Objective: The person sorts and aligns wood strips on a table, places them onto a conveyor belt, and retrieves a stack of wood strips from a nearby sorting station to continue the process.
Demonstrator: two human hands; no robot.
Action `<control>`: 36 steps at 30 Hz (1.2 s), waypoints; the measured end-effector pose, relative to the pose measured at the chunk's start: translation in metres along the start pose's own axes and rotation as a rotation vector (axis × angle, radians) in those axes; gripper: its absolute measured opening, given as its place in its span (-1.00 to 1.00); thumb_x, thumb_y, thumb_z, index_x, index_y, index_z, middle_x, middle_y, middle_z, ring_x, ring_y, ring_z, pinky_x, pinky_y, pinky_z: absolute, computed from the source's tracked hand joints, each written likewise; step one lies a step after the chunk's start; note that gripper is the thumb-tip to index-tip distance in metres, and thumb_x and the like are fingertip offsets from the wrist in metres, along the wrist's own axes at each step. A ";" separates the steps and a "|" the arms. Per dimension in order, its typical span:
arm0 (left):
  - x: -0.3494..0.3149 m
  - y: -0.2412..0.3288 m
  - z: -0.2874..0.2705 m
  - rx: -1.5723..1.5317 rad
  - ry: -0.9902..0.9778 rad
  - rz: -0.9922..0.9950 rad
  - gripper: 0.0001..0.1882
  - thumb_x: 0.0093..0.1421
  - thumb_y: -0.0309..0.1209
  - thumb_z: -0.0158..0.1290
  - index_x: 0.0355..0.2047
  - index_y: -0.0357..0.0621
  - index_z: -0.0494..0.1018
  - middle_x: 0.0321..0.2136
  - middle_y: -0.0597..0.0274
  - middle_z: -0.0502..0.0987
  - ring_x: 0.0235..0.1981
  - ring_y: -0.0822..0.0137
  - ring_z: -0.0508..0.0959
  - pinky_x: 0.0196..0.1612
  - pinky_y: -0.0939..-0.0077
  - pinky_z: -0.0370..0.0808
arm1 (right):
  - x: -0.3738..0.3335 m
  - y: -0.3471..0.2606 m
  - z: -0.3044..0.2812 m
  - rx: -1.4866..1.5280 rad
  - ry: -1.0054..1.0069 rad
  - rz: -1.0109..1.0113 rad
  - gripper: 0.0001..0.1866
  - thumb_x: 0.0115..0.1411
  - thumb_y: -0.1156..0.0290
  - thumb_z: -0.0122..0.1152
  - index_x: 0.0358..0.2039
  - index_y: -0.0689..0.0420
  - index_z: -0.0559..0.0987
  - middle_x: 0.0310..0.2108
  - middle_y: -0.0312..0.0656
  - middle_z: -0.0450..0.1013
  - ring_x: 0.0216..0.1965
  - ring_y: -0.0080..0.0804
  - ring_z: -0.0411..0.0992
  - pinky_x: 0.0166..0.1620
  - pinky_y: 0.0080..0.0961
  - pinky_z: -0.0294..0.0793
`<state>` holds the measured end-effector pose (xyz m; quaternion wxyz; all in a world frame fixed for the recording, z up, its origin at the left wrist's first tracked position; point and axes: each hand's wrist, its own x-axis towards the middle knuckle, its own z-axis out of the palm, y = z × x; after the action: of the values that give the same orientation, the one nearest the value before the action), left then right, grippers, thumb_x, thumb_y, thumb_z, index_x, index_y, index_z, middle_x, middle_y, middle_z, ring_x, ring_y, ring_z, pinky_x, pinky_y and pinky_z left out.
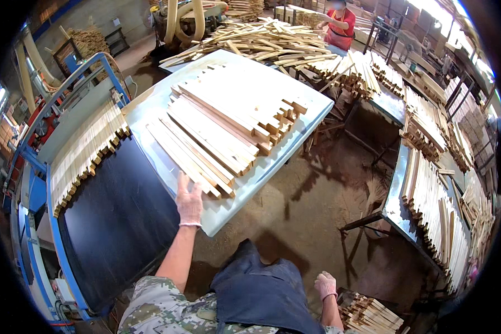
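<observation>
Resting on table (214, 214): wooden strips (209, 133) beside left hand (189, 206).

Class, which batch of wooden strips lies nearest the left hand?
The batch on the pale tabletop, its leftmost strips right by the left hand. The row on the blue machine and the other batches lie farther away.
</observation>
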<state>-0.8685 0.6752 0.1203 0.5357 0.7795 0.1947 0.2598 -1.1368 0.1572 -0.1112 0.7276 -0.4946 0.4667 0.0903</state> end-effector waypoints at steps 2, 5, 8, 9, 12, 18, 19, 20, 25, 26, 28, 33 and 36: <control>0.036 -0.023 0.000 0.196 0.079 -0.040 -0.20 0.26 -0.26 0.22 0.44 -0.31 0.22 0.29 -0.30 0.43 0.32 -0.15 0.42 0.42 0.14 0.31 | 0.007 -0.013 0.038 -0.136 0.001 -0.060 -0.70 0.30 0.58 0.22 0.04 0.11 0.52 -0.52 -0.44 0.30 -0.59 -0.53 0.35 -0.56 -0.54 0.31; 0.075 -0.034 0.004 0.438 0.104 -0.069 -0.17 0.25 -0.23 0.23 0.43 -0.33 0.20 0.27 -0.35 0.43 0.29 -0.24 0.40 0.38 0.07 0.34 | 0.018 -0.039 0.081 -0.162 -0.146 -0.051 -0.59 0.32 0.55 0.24 0.18 0.16 0.50 -0.49 -0.41 0.36 -0.56 -0.55 0.37 -0.53 -0.57 0.34; 0.095 -0.041 0.021 0.507 0.096 0.032 -0.18 0.21 -0.22 0.25 0.39 -0.35 0.24 0.17 -0.36 0.48 0.17 -0.29 0.45 0.31 -0.03 0.36 | 0.025 -0.061 0.114 -0.177 -0.206 -0.073 -0.50 0.33 0.53 0.26 0.28 0.20 0.45 -0.45 -0.39 0.40 -0.51 -0.57 0.39 -0.49 -0.59 0.37; 0.096 -0.037 0.022 0.490 0.073 0.035 -0.18 0.21 -0.23 0.25 0.38 -0.35 0.24 0.15 -0.35 0.49 0.16 -0.28 0.45 0.30 -0.03 0.37 | 0.024 -0.073 0.127 -0.205 -0.224 -0.072 -0.50 0.34 0.53 0.26 0.28 0.20 0.45 -0.44 -0.38 0.41 -0.50 -0.57 0.40 -0.47 -0.60 0.38; 0.094 -0.036 0.018 0.433 0.045 0.081 -0.19 0.20 -0.24 0.25 0.36 -0.42 0.24 0.07 -0.35 0.51 0.09 -0.25 0.47 0.24 -0.03 0.39 | 0.019 -0.113 0.162 -0.282 -0.239 -0.082 -0.48 0.35 0.53 0.27 0.30 0.24 0.43 -0.35 -0.31 0.48 -0.43 -0.58 0.43 -0.41 -0.62 0.42; 0.089 -0.056 0.018 0.619 0.149 0.302 -0.22 0.22 -0.26 0.23 0.34 -0.47 0.26 0.13 -0.37 0.49 0.14 -0.29 0.46 0.30 -0.05 0.35 | 0.047 -0.233 0.252 -0.189 -0.307 -0.411 -0.77 0.40 0.46 0.23 0.03 0.21 0.59 -0.34 -0.42 0.45 -0.41 -0.67 0.35 -0.36 -0.65 0.38; 0.090 -0.061 0.023 0.672 0.180 0.366 -0.22 0.22 -0.26 0.23 0.34 -0.47 0.26 0.14 -0.38 0.49 0.15 -0.30 0.46 0.31 -0.06 0.34 | 0.053 -0.258 0.271 -0.174 -0.298 -0.489 -0.71 0.40 0.47 0.22 0.09 0.24 0.58 -0.28 -0.39 0.48 -0.36 -0.66 0.38 -0.32 -0.66 0.41; 0.090 -0.046 0.025 0.608 0.139 0.300 -0.24 0.22 -0.30 0.23 0.34 -0.48 0.27 0.15 -0.41 0.48 0.17 -0.33 0.46 0.30 -0.06 0.36 | 0.063 -0.281 0.286 -0.125 -0.287 -0.537 -0.65 0.41 0.48 0.21 0.17 0.27 0.55 -0.22 -0.35 0.50 -0.32 -0.65 0.40 -0.26 -0.66 0.44; 0.089 -0.041 0.025 0.580 0.160 0.270 -0.27 0.22 -0.36 0.19 0.31 -0.53 0.27 0.10 -0.40 0.50 0.09 -0.32 0.49 0.24 -0.07 0.42 | 0.068 -0.409 0.386 -0.032 -0.383 -0.786 -0.52 0.39 0.52 0.20 0.29 0.36 0.47 -0.09 -0.29 0.55 -0.24 -0.63 0.44 -0.15 -0.68 0.46; 0.088 -0.041 0.025 0.573 0.169 0.269 -0.27 0.22 -0.36 0.19 0.31 -0.55 0.27 0.10 -0.40 0.50 0.08 -0.31 0.49 0.23 -0.07 0.42 | 0.072 -0.429 0.405 -0.063 -0.424 -0.812 -0.52 0.38 0.53 0.20 0.28 0.36 0.48 -0.09 -0.30 0.55 -0.23 -0.65 0.44 -0.15 -0.69 0.45; 0.087 -0.034 0.027 0.552 0.171 0.211 -0.33 0.27 -0.38 0.16 0.32 -0.44 0.29 0.15 -0.41 0.46 0.10 -0.31 0.49 0.24 -0.09 0.43 | 0.095 -0.465 0.441 -0.136 -0.499 -0.890 -0.55 0.37 0.53 0.19 0.24 0.36 0.51 -0.07 -0.30 0.58 -0.18 -0.65 0.44 -0.09 -0.68 0.45; 0.083 -0.104 0.015 0.948 0.142 0.430 -0.43 0.36 -0.45 0.08 0.36 -0.25 0.31 0.30 -0.35 0.36 0.18 -0.30 0.47 0.29 -0.18 0.39 | 0.205 -0.540 0.547 -0.361 -0.628 -1.063 -0.53 0.39 0.46 0.23 0.25 0.39 0.51 0.18 -0.13 0.51 0.11 -0.51 0.44 0.24 -0.55 0.37; 0.083 -0.054 0.027 0.636 0.334 0.255 -0.34 0.28 -0.38 0.16 0.32 -0.48 0.30 0.14 -0.37 0.49 0.12 -0.28 0.51 0.24 -0.04 0.44 | 0.205 -0.559 0.620 -0.403 -0.720 -1.012 -0.43 0.39 0.47 0.20 0.35 0.42 0.38 0.23 -0.10 0.50 0.22 -0.40 0.43 0.32 -0.50 0.33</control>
<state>-0.7880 0.7222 0.0784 0.1913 0.8718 0.2517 0.3743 -0.3266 0.3116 0.1333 0.6840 -0.7188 -0.1231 -0.0176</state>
